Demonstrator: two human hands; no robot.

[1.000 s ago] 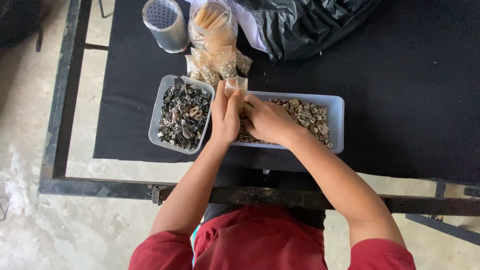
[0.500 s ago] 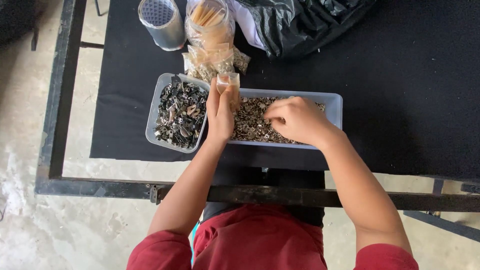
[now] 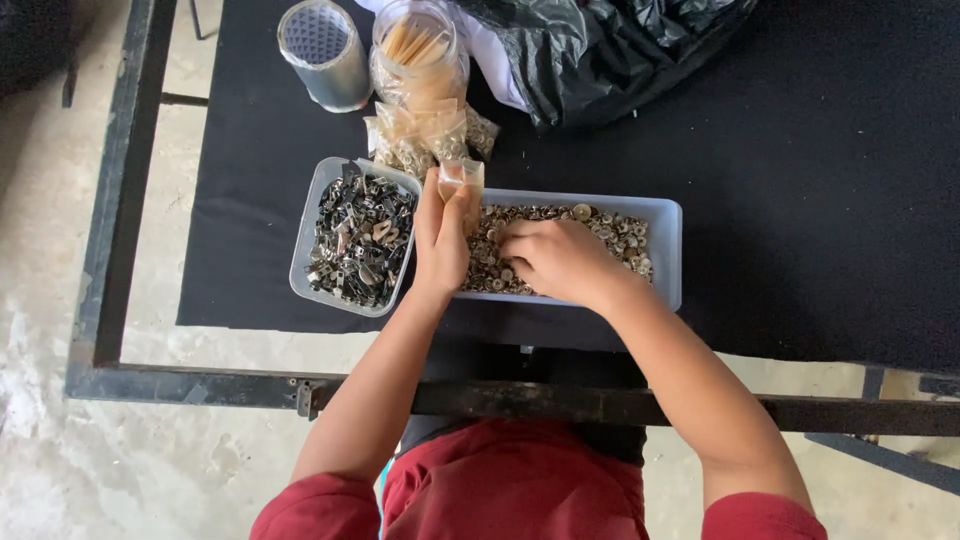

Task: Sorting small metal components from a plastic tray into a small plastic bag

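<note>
the left hand point(image 3: 441, 235) is closed around a small clear plastic bag point(image 3: 462, 180), holding it upright at the near-left end of the long pale-blue plastic tray point(image 3: 668, 250). that tray is full of small round brass-coloured metal fasteners point(image 3: 610, 228). the right hand point(image 3: 553, 260) is down in the tray with its fingers curled into the fasteners; whether it actually has any pinched i cannot tell from here. just to the left, touching or nearly touching the long tray, sits a smaller pale-blue square tray point(image 3: 305, 255) heaped with dark metal clips point(image 3: 358, 240). behind the trays lies a pile of filled little clear bags point(image 3: 420, 140), then a clear jar of tan sticks point(image 3: 418, 50), a grey roll of tape point(image 3: 322, 52) and a crumpled black plastic bag point(image 3: 610, 50), all on a black cloth-covered table point(image 3: 820, 150).
</note>
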